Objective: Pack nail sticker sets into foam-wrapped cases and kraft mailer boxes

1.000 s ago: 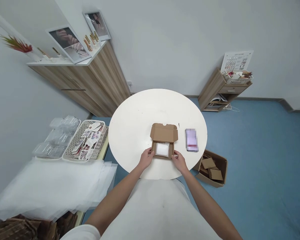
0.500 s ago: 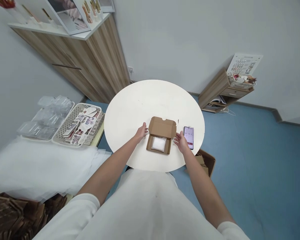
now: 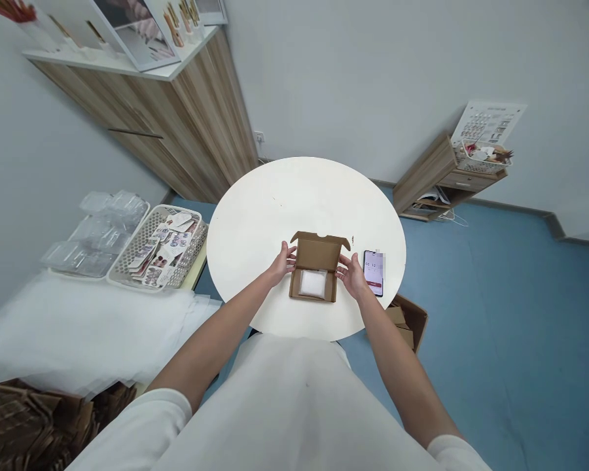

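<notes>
A small brown cardboard mailer box (image 3: 313, 298) sits on the round white table, its lid (image 3: 319, 252) raised and the front flap's ends curving outward. Inside the tray lies a flat, white packet (image 3: 313, 284) in clear wrapping. At the lid's left edge is my left hand (image 3: 281, 264), fingers spread with the tips at the cardboard. My right hand (image 3: 353, 275) is at the right edge, its fingers also apart and reaching the box side. Whether either hand bears on the lid is hard to make out. A phone (image 3: 374, 273) with a running timer lies right of my right hand.
The round table (image 3: 255, 209) stands near the wall. To the left are a white basket of printed cards (image 3: 161, 252), clear plastic cases (image 3: 93, 232), white sheets (image 3: 78, 333) and stacked brown cardboard (image 3: 34, 418). An open carton (image 3: 415, 320) stands on the floor at right.
The lid has tipped further upright and its front flap ends have bent. Both my hands have closed in toward the box sides. The view has shifted slightly.
</notes>
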Demonstrator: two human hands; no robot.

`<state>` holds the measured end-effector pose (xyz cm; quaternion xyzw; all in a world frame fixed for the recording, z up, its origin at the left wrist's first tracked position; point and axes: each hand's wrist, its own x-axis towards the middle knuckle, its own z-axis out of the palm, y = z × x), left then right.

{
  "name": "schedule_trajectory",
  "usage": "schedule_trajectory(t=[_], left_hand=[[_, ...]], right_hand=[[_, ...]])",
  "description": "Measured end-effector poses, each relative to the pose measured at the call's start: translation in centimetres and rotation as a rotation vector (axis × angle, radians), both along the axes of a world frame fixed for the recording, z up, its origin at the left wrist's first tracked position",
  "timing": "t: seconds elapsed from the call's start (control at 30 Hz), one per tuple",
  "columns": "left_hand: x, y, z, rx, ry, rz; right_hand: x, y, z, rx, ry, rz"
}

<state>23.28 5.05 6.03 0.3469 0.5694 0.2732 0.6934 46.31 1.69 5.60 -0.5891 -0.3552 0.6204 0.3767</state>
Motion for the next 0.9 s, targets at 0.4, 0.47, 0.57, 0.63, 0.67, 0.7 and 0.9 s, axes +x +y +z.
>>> schedule_trajectory(t=[0.4, 0.47, 0.57, 0.63, 0.67, 0.7, 0.9], left_hand=[[-1.6, -3.0, 1.0, 0.116, 0.007, -0.142], [-1.9, -3.7, 0.9, 0.139, 0.048, -0.173], [-2.4, -4.9, 0.7, 0.176, 0.091, -0.238], [-2.5, -5.8, 0.6, 0.222, 0.159, -0.262], [-2.6, -6.2, 0.6, 0.254, 0.211, -0.262], [-2.5, -6.7, 0.6, 0.290, 0.274, -0.261], [-1.8, -9.2, 0.4, 0.477, 0.685, -0.428]], right_hand=[[1.3, -3.0, 0.2, -0.003, 0.012, 0.132], [1.5, -3.8, 0.2, 0.004, -0.020, 0.169], [1.5, -5.0, 0.1, 0.028, -0.087, 0.216], [1.5, -5.8, 0.1, 0.054, -0.155, 0.244], [1.4, -6.2, 0.2, 0.075, -0.201, 0.257], [1.3, -6.6, 0.2, 0.102, -0.255, 0.268], [-0.2, -8.4, 0.2, 0.237, -0.586, 0.343]])
